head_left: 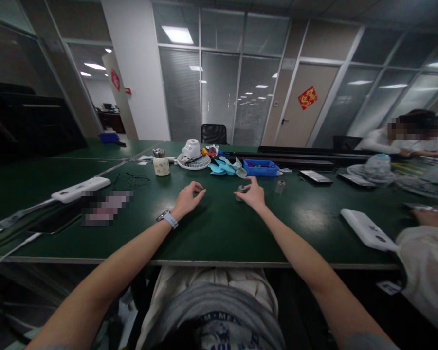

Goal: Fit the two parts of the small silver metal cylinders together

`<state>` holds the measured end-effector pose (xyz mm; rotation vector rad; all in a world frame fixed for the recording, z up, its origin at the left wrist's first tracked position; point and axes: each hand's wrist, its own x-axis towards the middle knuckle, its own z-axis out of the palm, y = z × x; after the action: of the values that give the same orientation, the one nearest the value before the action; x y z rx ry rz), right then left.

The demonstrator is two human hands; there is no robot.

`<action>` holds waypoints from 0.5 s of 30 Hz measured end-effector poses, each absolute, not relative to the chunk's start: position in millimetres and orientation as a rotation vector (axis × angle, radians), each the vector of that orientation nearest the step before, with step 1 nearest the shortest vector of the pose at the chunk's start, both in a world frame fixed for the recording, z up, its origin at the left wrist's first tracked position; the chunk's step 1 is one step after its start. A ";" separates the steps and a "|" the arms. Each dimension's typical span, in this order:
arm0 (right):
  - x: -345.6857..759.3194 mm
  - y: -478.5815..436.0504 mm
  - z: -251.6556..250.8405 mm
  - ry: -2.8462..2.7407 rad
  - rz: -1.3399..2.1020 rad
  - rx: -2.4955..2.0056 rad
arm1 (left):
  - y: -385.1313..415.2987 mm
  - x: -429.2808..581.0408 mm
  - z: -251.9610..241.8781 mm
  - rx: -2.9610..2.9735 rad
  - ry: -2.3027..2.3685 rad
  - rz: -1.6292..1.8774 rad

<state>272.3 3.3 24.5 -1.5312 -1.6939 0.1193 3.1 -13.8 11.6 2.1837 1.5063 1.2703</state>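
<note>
My left hand (188, 198), with a watch on its wrist, rests on the dark green table (219, 228) with its fingers curled loosely and apart, holding nothing. My right hand (252, 194) reaches forward and grips a small grey cylindrical part (240, 190) between thumb and fingers, the index finger pointing out. A second small grey cylinder (280, 186) stands just to the right of that hand. Beyond lie pale blue fan blades (226, 166), a white fan grille and body (192, 155) and a blue tray (261, 167).
A cream jar with a metal lid (161, 163) stands at the back left. White power strips lie at left (81, 189) and right (367, 228). A cable (133, 180) lies on the table. Other people (412, 136) sit at the right; a sleeve (427, 272) is close by.
</note>
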 end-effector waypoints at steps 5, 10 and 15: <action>202.9 -15.4 13.9 -1.899 0.386 -1.132 | -24.7 13.6 19.2 2.248 1.291 1.404; 184.0 -28.2 15.2 -1.965 0.378 -1.058 | -30.2 21.8 20.6 2.288 1.187 1.308; 184.3 -25.9 4.6 -1.900 0.436 -1.070 | -31.0 22.6 23.7 2.276 1.229 1.291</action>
<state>184.3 -25.9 4.6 -1.0703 -1.8996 0.4364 22.6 -31.0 23.7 2.2756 1.2294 1.2911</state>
